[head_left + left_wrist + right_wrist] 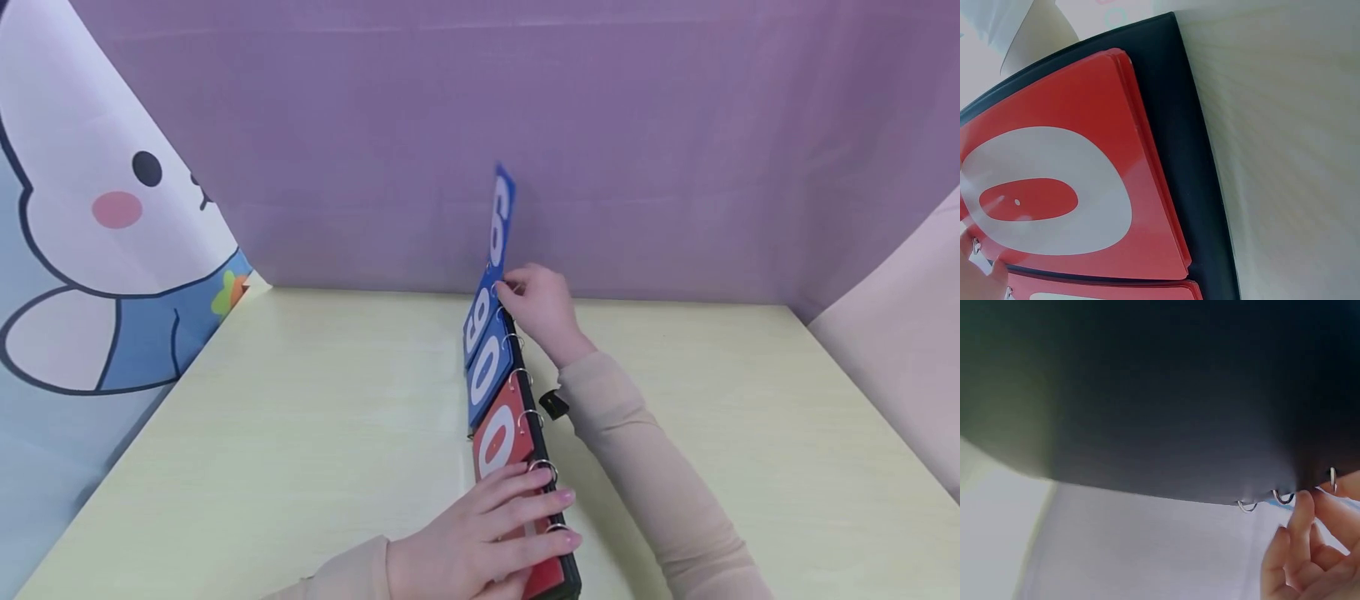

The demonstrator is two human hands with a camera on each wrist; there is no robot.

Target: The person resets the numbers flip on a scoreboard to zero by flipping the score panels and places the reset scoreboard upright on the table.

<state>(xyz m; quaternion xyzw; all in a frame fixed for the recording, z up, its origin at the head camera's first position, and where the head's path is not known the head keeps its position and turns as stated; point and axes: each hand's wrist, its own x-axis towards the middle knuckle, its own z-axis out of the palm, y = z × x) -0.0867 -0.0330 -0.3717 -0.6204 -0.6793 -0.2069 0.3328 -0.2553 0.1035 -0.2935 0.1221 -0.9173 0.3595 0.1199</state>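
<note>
A flip scoreboard with a black frame (1191,187) stands on the table, its top edge running away from me. My left hand (476,537) lies across the near red cards, its fairly straight fingers reaching over the top edge by the rings. The red card (1097,87) in the left wrist view bears a white 0. At the far end, my right hand (546,312) pinches a blue number card (509,200) near its rings; that card stands up above the frame. Below it hang other blue cards (505,354). In the right wrist view, the fingers (1300,531) are close to the metal rings.
The pale table (337,400) extends to both sides of the scoreboard. A purple cloth (637,150) hangs behind it, and a cloth with a cartoon figure (60,167) is at the left. A small black piece (553,405) is beside my right sleeve.
</note>
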